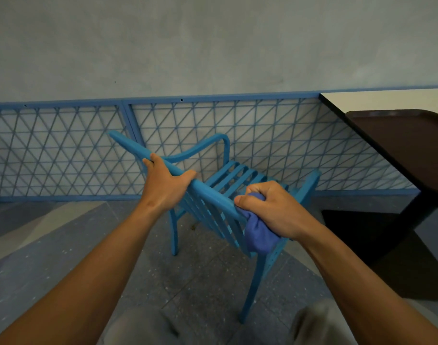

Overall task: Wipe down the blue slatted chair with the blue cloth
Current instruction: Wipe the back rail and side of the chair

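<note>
The fingers (256,191) of the right hand (272,210) curl round the blue cloth (259,232), pressing it on the near end of the top rail (208,194) of the blue slatted chair (240,178), which stands on the floor just ahead. The rail's long axis runs up-left toward the left hand (163,183), which grips it. Both forearms reach forward, wrists level.

No text, labels, brands or nos. I can read anywhere: nothing legible on the chair (214,192) I'm gripping, the cloth (259,235), the wall (213,46), the mesh fence (63,150) or the table (399,135).
</note>
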A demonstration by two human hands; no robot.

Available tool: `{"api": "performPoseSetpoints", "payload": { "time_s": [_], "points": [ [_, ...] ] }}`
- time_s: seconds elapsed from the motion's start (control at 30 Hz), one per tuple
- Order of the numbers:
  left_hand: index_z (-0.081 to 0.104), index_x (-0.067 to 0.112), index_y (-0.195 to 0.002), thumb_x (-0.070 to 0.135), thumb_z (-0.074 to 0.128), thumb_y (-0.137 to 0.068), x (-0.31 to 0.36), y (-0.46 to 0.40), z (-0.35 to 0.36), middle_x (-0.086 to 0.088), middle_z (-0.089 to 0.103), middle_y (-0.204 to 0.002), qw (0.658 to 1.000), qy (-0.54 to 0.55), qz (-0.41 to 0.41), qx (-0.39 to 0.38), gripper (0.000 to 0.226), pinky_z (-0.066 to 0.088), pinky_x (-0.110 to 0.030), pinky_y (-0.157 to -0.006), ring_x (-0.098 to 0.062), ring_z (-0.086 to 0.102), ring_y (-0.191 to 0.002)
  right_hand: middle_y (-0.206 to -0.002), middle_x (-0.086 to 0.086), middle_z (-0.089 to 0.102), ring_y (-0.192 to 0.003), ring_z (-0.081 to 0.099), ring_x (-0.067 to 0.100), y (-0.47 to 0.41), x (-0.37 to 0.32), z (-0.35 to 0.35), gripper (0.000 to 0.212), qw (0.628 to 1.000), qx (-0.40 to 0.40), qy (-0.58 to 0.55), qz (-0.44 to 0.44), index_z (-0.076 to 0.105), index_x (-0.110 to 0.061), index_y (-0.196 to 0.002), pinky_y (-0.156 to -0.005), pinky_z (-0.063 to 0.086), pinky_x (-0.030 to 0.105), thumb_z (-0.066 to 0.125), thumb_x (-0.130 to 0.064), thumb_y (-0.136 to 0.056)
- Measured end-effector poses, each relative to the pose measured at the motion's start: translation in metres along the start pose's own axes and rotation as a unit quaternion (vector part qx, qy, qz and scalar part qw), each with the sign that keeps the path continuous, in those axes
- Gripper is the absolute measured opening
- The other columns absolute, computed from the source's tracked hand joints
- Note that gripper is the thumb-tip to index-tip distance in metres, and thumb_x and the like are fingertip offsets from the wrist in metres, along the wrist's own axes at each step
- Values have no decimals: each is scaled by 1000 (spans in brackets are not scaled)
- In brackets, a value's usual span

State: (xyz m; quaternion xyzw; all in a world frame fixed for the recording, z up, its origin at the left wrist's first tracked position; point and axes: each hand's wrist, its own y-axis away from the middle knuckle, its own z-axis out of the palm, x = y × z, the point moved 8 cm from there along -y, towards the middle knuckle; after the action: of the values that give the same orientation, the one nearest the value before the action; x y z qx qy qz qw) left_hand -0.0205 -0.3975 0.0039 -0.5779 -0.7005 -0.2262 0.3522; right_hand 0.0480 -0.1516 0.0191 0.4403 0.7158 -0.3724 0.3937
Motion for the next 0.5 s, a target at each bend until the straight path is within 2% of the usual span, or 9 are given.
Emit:
{"api": "performPoseSetpoints", "payload": {
  "time_s": [0.1,0.2,0.3,0.37,0.43,0.47,0.5],
  "points": [
    [6,19,-161,77,64,-57,-5,-14,-5,-12,25,-160,999,32,5,-36,133,53,-47,-101,-29,48,-132,-51,-12,43,-49,43,2,3,-8,15,44,998,49,28,-9,44,-26,-55,-48,39,20,66,-51,-82],
    [19,13,-158,65,70,-72,-6,-30,-10,-9,43,-152,995,78,22,-54,112,49,-47,-107,-26,50,-133,-51,-9,41,-48,41,3,1,-14,28,46,984,174,38,-21,41,-20,-55,-45,36,21,67,-45,-84],
    [18,16,-160,53,68,-90,-2,-42,-13,4,37,-158,993,89,34,-69,93,45,-37,-109,-15,46,-136,-47,-5,38,-46,40,10,-8,-24,35,47,968,237,77,-32,37,-20,-53,-43,35,28,66,-39,-85],
    [23,17,-159,52,65,-94,4,-34,-14,19,35,-145,993,88,37,-76,84,43,-28,-101,-6,44,-131,-47,-3,41,-46,43,15,-14,-30,37,45,962,246,113,-49,39,-19,-53,-44,38,35,63,-39,-85],
    [46,26,-142,45,64,-96,5,-21,-12,21,42,-136,989,115,39,-89,53,43,-33,-106,-5,46,-129,-48,0,43,-48,46,17,-16,-34,38,43,952,260,145,-72,42,-17,-54,-45,37,34,61,-40,-85],
    [53,31,-130,40,64,-97,5,-11,-9,20,49,-136,984,141,33,-104,35,44,-38,-108,-5,50,-129,-49,-1,44,-50,46,16,-16,-36,39,42,948,266,154,-84,43,-17,-55,-47,36,33,61,-40,-85],
    [56,30,-125,35,63,-99,7,1,-7,16,56,-136,978,173,26,-117,28,47,-41,-107,-6,54,-128,-50,-1,44,-51,45,16,-17,-37,40,41,945,271,156,-94,44,-17,-55,-49,35,31,60,-40,-85]
  ]
}}
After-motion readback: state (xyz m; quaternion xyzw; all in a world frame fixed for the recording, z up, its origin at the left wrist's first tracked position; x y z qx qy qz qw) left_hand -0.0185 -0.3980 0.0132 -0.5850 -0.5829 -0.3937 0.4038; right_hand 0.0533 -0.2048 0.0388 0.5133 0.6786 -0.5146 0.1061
